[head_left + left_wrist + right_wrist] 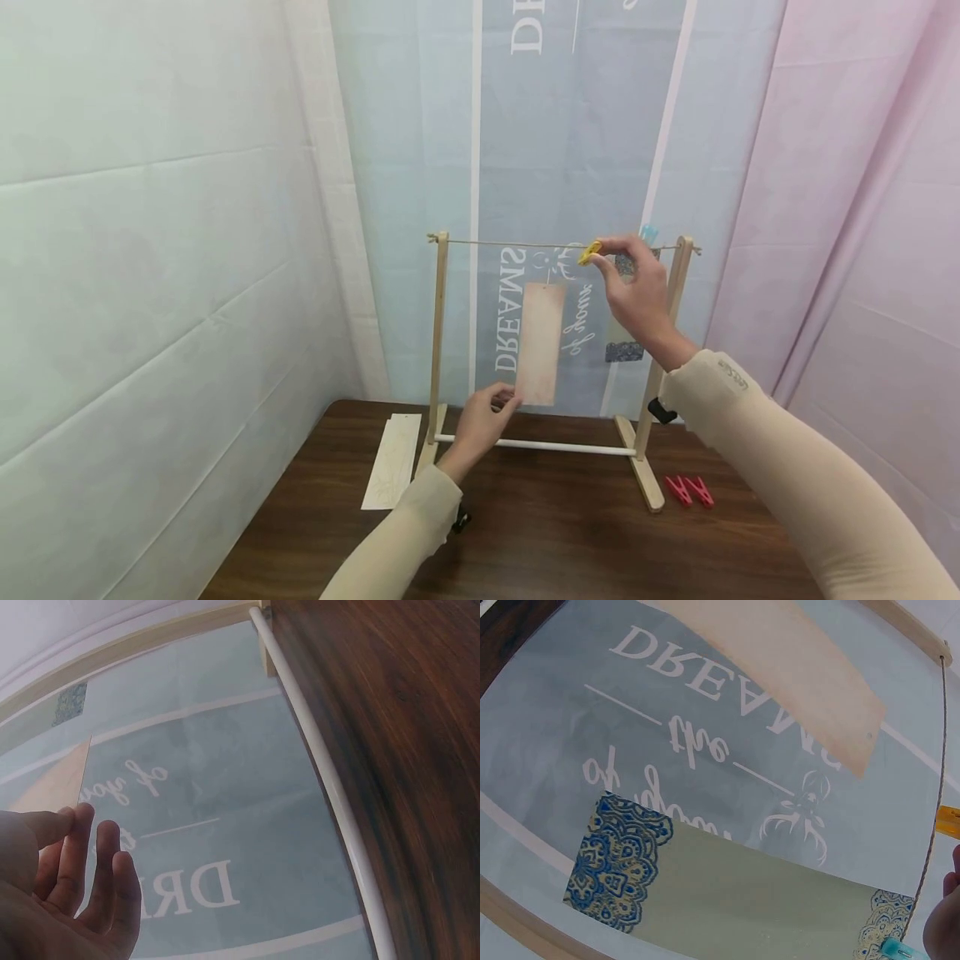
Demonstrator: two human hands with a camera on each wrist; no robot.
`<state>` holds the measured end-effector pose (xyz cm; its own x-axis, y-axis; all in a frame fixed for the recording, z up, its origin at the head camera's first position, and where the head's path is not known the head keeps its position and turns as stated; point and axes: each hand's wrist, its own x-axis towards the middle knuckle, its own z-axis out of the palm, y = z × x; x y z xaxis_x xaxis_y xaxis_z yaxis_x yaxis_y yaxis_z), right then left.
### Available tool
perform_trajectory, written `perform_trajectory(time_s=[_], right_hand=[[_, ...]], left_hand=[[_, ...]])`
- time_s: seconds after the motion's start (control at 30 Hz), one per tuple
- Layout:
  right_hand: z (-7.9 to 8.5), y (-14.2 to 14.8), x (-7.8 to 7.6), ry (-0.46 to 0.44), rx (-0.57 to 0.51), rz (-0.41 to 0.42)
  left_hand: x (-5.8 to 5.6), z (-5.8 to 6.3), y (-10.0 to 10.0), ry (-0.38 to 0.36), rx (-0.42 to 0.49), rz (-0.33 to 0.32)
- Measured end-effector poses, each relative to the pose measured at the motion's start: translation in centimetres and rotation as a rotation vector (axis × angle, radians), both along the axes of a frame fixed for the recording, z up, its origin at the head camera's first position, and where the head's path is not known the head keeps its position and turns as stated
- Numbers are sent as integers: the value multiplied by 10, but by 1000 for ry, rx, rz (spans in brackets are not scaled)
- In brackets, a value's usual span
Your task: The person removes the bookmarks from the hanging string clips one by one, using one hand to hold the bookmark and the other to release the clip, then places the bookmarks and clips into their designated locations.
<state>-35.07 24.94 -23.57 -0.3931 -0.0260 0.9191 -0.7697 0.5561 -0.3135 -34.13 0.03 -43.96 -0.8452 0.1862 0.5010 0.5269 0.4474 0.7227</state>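
Note:
My left hand [483, 417] pinches the lower left corner of a pale tan paper bookmark [542, 343], which stands upright just below the string [510, 243] of a wooden frame. In the left wrist view, thumb and forefinger meet on the card's edge. My right hand [637, 283] pinches a yellow clothespin [590, 252] at the string. A patterned bookmark [750, 889], green with blue ornate ends, hangs at the right from a light blue clothespin [901, 949]; in the head view my right hand partly covers it.
Two white cards [393, 461] lie at the table's left. Pink clothespins [689, 491] lie beside the frame's right foot [641, 471]. A white rod [562, 447] joins the frame's posts low down. Behind hangs a blue printed cloth [405, 167].

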Motion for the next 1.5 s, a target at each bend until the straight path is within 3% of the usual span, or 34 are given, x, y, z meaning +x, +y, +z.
perform_trajectory(time_s=[0.27, 0.5, 0.83, 1.0, 1.5], right_hand=[[-12, 1, 5, 25, -3, 36], [-22, -3, 23, 12, 12, 31], [-49, 14, 22, -27, 17, 18], [-59, 16, 26, -41, 21, 26], [-95, 33, 38, -58, -2, 27]], left_hand=[[4, -1, -7, -6, -9, 24], [10, -6, -15, 11, 11, -16], [20, -8, -30, 30, -11, -5], [25, -12, -38, 10, 8, -15], [35, -24, -55, -10, -16, 36]])
